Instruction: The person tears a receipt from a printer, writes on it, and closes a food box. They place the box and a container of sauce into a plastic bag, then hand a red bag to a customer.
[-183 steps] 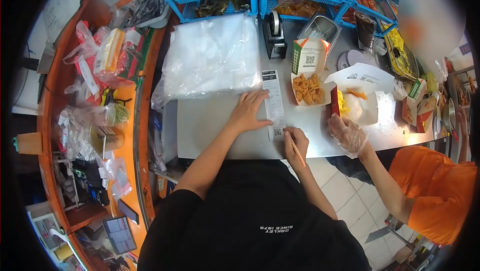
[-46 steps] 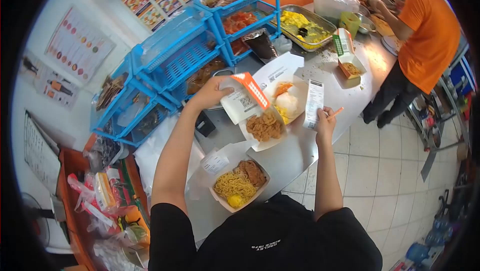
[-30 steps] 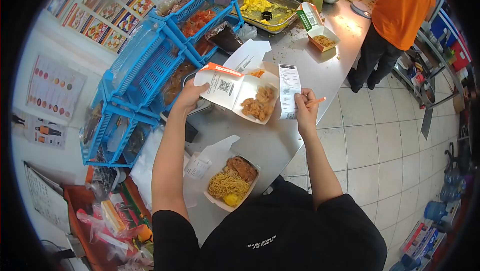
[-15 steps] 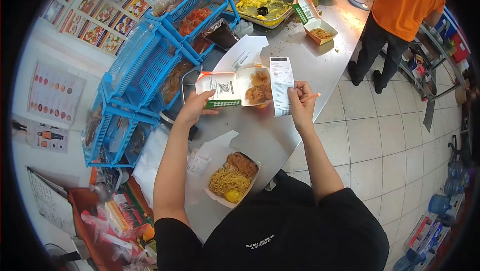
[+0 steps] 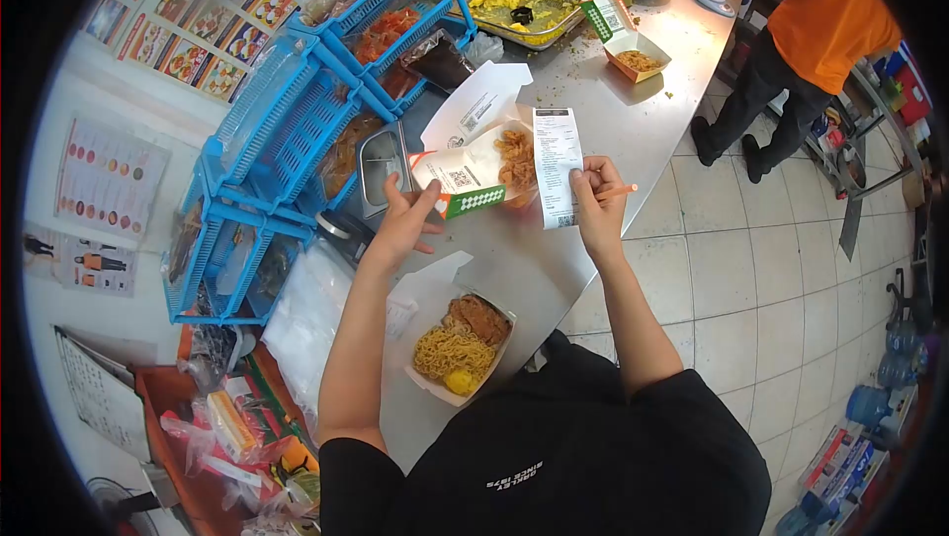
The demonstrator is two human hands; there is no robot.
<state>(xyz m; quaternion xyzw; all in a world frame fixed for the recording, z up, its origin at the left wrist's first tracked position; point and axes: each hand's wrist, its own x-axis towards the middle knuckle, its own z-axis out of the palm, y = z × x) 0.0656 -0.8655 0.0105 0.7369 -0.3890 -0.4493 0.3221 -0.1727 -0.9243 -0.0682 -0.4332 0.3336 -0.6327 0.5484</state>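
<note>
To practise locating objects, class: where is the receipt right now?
In the head view, the receipt is held up in the right hand, just right of the half-closed food box, above the steel counter.

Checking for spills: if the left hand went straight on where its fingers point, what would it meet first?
The left hand would meet the fried-food box lid first; it seems nearly touching already, though depth is unclear.

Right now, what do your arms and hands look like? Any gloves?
No gloves: the left hand and right hand are both bare, with no rings or watch that I can see. The arms are bare up to the short sleeves of a black T-shirt, which has small white lettering printed on it.
</note>
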